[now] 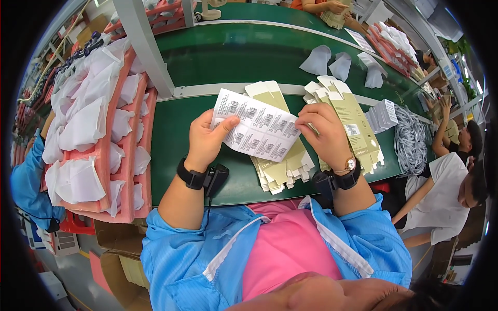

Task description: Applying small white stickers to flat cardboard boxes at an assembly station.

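Note:
A white sheet of barcode labels (259, 127) is held up in front of me, tilted over the green table. My left hand (206, 136) grips its left end, thumb on top. At the sheet's right end, my right hand (326, 129) pinches the edge or a label there; the fingertips hide which. Under the sheet lies a stack of flat olive-green cartons (298, 160), partly covered. A second stack of flat cartons (358, 122) sits beside my right hand, the top one bearing a white barcode label.
Pink foam trays (116, 150) of white-wrapped items are piled at the left. A stack of white cards or booklets (383, 115) and a heap of grey cables (411, 140) lie at the right. White pouches (317, 59) rest on the conveyor beyond a metal rail. People work nearby.

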Demonstrator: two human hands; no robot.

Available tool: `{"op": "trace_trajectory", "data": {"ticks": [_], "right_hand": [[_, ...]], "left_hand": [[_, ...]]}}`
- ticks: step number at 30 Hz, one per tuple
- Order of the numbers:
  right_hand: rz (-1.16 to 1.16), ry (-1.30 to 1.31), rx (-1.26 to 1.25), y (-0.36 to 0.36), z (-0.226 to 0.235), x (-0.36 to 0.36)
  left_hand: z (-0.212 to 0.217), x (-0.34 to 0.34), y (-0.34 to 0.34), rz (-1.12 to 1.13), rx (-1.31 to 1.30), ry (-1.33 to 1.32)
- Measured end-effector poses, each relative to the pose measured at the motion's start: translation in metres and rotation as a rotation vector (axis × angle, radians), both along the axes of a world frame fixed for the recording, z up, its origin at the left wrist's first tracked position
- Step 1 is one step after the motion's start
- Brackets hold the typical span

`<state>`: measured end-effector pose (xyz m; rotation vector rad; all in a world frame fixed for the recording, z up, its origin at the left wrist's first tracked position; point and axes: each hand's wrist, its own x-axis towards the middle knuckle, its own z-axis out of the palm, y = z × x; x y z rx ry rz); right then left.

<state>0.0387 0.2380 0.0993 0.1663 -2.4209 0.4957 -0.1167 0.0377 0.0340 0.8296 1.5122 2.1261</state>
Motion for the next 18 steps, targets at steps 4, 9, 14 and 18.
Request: {"op": "trace_trajectory", "data": {"ticks": [4,9,14,18], "right_hand": [[0.056,0.032,-0.028,0.000,0.000,0.004],[0.130,-0.136,-0.675,-0.004,-0.016,0.004],[0.096,-0.466,-1.171,-0.008,-0.042,-0.021],[0.068,-0.554,-1.169,-0.006,-0.069,-0.036]], "left_hand": [[-0.003,-0.010,0.003,0.279,0.094,-0.055],[0.006,-0.018,0.002,0.546,0.299,-0.074],[0.004,-0.019,0.003,0.578,0.352,-0.051],[0.004,-0.017,0.004,0.568,0.334,-0.055]]}}
